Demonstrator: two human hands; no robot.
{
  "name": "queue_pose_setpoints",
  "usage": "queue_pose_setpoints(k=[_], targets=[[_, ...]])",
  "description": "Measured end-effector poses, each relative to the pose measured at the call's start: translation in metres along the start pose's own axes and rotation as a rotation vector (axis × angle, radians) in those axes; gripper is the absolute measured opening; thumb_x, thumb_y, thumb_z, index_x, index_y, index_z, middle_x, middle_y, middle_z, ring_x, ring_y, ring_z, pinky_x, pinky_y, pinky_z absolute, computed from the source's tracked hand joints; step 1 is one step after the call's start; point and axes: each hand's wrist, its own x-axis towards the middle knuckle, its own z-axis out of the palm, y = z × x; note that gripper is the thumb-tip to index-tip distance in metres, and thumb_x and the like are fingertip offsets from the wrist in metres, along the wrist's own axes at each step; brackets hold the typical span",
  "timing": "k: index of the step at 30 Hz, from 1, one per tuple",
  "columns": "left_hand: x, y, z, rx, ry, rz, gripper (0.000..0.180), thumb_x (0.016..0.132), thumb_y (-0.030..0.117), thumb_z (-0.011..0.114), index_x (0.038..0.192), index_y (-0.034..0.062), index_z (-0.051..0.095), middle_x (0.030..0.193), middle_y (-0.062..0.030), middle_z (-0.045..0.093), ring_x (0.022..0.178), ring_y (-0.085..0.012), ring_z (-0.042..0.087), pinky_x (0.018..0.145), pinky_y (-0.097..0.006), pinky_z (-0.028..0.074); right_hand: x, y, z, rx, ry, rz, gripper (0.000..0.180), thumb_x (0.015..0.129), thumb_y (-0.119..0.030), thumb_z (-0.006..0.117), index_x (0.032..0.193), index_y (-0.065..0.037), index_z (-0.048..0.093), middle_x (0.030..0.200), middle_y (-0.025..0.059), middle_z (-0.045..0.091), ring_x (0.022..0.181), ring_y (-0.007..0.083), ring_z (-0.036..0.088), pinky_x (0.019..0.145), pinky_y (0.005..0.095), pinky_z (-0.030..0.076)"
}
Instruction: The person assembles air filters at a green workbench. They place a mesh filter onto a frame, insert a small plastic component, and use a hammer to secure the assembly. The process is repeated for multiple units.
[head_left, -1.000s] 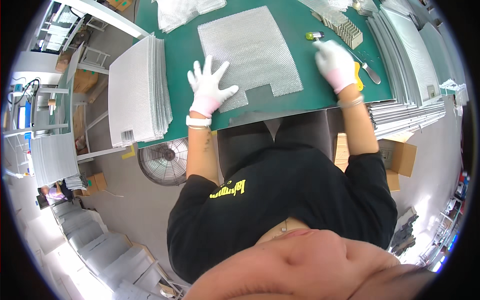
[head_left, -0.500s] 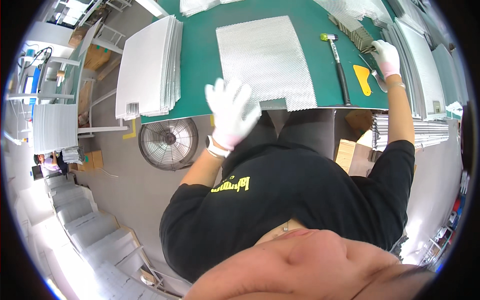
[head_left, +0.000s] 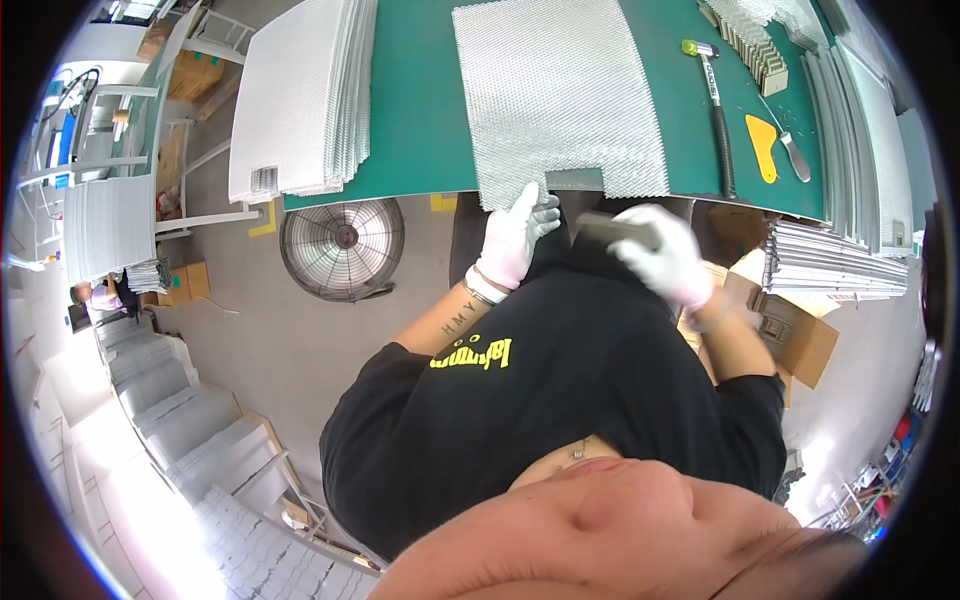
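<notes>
My left hand [head_left: 515, 240], in a white glove, is at the front edge of a silvery mesh sheet [head_left: 555, 90]. Its thumb reaches the sheet's corner beside the rectangular notch, and its fingers are apart from the thumb, below the table edge. Closer to my body, my gloved right hand [head_left: 668, 258] grips a small grey-beige block-like piece [head_left: 615, 230], smeared by motion. A row of similar pieces [head_left: 755, 60] stands at the far right of the table.
On the green tabletop [head_left: 415, 120] lie a hammer [head_left: 720, 135], a yellow scraper [head_left: 762, 148] and a grey-handled tool [head_left: 795, 157]. Mesh stacks stand left [head_left: 305, 100] and right [head_left: 865, 140]. Below are a floor fan [head_left: 345, 240] and a cardboard box [head_left: 800, 340].
My right hand has come from the row at the far right to my body with one piece. My left hand has moved right to the sheet's notch. The view has shifted.
</notes>
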Motion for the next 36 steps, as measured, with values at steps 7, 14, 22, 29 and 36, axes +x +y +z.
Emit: queue_pose_setpoints(k=[7,14,22,29,36], targets=[[-0.009,-0.003,0.001,0.072,-0.022,0.115,0.032,0.103,0.027,0.062,0.111,-0.0043,0.066,0.108,-0.0169,0.070,0.100,-0.0260,0.069,0.090,-0.039,0.054,0.008,0.069,0.112,1.393,0.101,0.350,0.038,0.103,-0.021,0.059,0.133,0.000,0.049,0.117,0.0126,0.065,0.088,0.0152,0.068,0.083,0.0347,0.059],[-0.007,-0.018,-0.018,0.268,-0.117,0.299,0.031,0.104,0.019,0.059,0.114,-0.0095,0.066,0.111,-0.0191,0.071,0.103,-0.0273,0.071,0.095,-0.041,0.054,0.015,0.069,0.106,1.199,0.130,0.372,0.037,0.104,-0.020,0.057,0.130,0.005,0.051,0.114,0.0132,0.067,0.081,0.0147,0.069,0.077,0.0329,0.060],[0.003,-0.029,-0.040,0.726,-0.086,0.391,0.032,0.103,0.025,0.062,0.109,-0.0054,0.069,0.098,-0.0107,0.073,0.089,-0.0160,0.068,0.082,-0.028,0.052,0.020,0.057,0.098,0.927,0.122,0.360,0.035,0.102,-0.022,0.061,0.125,0.003,0.054,0.107,0.0098,0.069,0.079,0.0109,0.066,0.074,0.0293,0.058],[-0.007,-0.014,0.006,0.303,-0.149,-0.052,0.035,0.102,0.037,0.061,0.101,0.0034,0.069,0.078,-0.0005,0.065,0.064,-0.0054,0.054,0.060,-0.022,0.043,0.022,0.037,0.107,0.651,0.445,0.429,0.027,0.102,-0.026,0.062,0.104,0.000,0.060,0.087,0.0043,0.064,0.075,0.0085,0.056,0.069,0.0265,0.048],[-0.008,-0.001,-0.004,0.260,-0.299,-0.046,0.038,0.104,0.037,0.059,0.110,0.0004,0.066,0.085,-0.0016,0.066,0.069,-0.0063,0.057,0.063,-0.022,0.048,0.021,0.044,0.089,0.763,0.507,0.461,0.030,0.101,-0.034,0.063,0.090,-0.006,0.060,0.075,0.0000,0.059,0.066,0.0067,0.050,0.064,0.0235,0.042]])
